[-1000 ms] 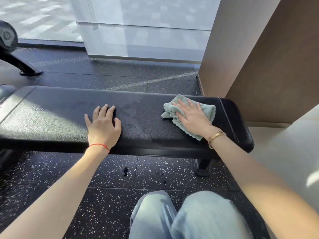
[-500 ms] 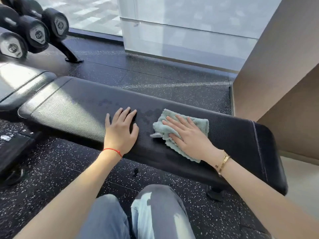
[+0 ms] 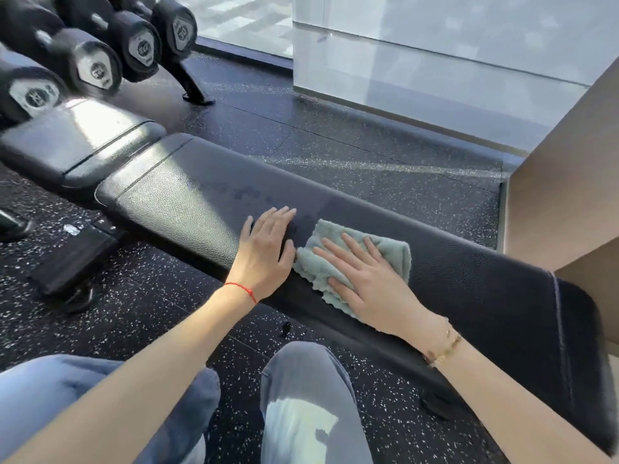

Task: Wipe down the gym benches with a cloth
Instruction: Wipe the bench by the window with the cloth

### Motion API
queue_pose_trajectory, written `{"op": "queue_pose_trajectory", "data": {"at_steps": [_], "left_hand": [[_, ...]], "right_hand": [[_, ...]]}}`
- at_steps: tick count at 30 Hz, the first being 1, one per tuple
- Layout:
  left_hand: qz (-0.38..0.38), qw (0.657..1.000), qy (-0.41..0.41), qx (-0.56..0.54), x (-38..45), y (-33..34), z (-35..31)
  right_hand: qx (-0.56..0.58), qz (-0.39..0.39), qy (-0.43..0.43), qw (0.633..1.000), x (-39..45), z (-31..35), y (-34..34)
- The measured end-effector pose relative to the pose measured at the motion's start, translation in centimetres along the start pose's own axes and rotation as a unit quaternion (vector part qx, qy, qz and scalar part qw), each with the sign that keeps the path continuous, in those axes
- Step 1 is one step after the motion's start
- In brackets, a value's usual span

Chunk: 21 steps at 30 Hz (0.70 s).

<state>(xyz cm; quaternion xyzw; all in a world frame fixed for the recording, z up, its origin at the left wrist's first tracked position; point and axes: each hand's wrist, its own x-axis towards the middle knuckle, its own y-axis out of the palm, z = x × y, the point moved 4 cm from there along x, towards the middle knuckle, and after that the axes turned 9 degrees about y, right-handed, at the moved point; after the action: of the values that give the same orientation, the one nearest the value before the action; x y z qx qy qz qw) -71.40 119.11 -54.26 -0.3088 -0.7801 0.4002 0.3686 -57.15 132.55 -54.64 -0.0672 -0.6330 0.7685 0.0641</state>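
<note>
Cloth (image 3: 358, 262), pale green and crumpled, is pressed flat on the black bench (image 3: 187, 202) near the middle of the pad's length and toward its near edge, with one corner hanging slightly over that edge. The right hand (image 3: 365, 283) is laid on top of it, fingers straight and spread, nothing being gripped; the cloth is held down by the palm and fingers only. A gold bracelet (image 3: 443, 349) is seen at that wrist. The left hand (image 3: 268, 249) is placed flat on the bare pad just beside the cloth, fingers extended and close together, thumb apart, its little-finger side touching or nearly touching the cloth's left edge. A red string (image 3: 243, 289) is worn at that wrist. Faint damp marks are noted on the pad beyond the left hand. A second padded section (image 3: 77, 142) is seen past the bench's far left end, and dumbbells (image 3: 97, 68) on a rack stand behind it. Speckled dark flooring (image 3: 335, 145) lies beneath, and knees in blue jeans (image 3: 301, 406) are seen at the bottom.
</note>
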Motion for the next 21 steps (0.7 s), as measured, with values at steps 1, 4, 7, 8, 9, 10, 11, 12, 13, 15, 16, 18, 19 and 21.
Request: {"op": "queue_pose_trajectory", "data": {"at_steps": [1, 4, 7, 8, 9, 10, 11, 12, 13, 15, 16, 18, 19, 21], "left_hand": [[-0.001, 1.0, 0.006, 0.01, 0.0, -0.7, 0.6], [0.006, 0.998, 0.0, 0.065, -0.1, -3.2, 3.9], [0.035, 0.994, -0.033, 0.102, -0.1, -4.7, 7.5], [0.042, 0.992, -0.048, 0.106, 0.0, -4.8, 8.4], [0.048, 0.991, -0.06, 0.107, 0.1, -4.9, 9.2], [0.054, 0.99, -0.068, 0.109, 0.3, -4.8, 9.8], [0.061, 0.989, -0.069, 0.112, 0.4, -4.7, 10.2], [0.066, 0.989, -0.065, 0.116, 0.4, -4.6, 10.6], [0.067, 0.989, -0.061, 0.116, 0.4, -4.4, 10.9], [0.061, 0.991, -0.059, 0.107, 0.3, -4.3, 11.3], [0.057, 0.991, -0.058, 0.103, 0.2, -4.2, 11.4], [0.051, 0.992, -0.057, 0.1, 0.1, -4.0, 11.5], [0.049, 0.992, -0.057, 0.098, 0.1, -3.9, 11.6], [0.043, 0.993, -0.057, 0.098, 0.2, -3.8, 11.7]], "right_hand": [[0.009, 0.0, 0.006, 1.0, -0.2, -0.4, -0.1], [0.026, -0.008, 0.056, 0.998, 3.1, -1.5, -0.4], [0.03, -0.006, 0.106, 0.994, 10.5, -1.0, -0.9], [0.026, -0.002, 0.114, 0.993, 12.6, -0.1, -1.0], [0.023, 0.0, 0.115, 0.993, 14.1, 1.0, -0.9], [0.019, 0.001, 0.107, 0.994, 14.8, 2.3, -0.7], [0.016, 0.0, 0.091, 0.996, 14.7, 3.6, -0.4], [0.011, 0.0, 0.065, 0.998, 13.8, 4.8, 0.0], [0.005, 0.001, 0.033, 0.999, 12.1, 5.8, 0.3], [-0.002, 0.007, -0.023, 1.0, 7.9, 6.9, 0.9], [0.002, 0.005, -0.032, 0.999, 6.0, 6.7, 1.1], [0.012, -0.001, -0.007, 1.0, 4.0, 4.6, 0.8], [0.012, -0.004, 0.021, 1.0, 4.1, 3.1, 0.4], [0.008, -0.006, 0.087, 0.996, 6.8, 0.5, -0.4]]}}
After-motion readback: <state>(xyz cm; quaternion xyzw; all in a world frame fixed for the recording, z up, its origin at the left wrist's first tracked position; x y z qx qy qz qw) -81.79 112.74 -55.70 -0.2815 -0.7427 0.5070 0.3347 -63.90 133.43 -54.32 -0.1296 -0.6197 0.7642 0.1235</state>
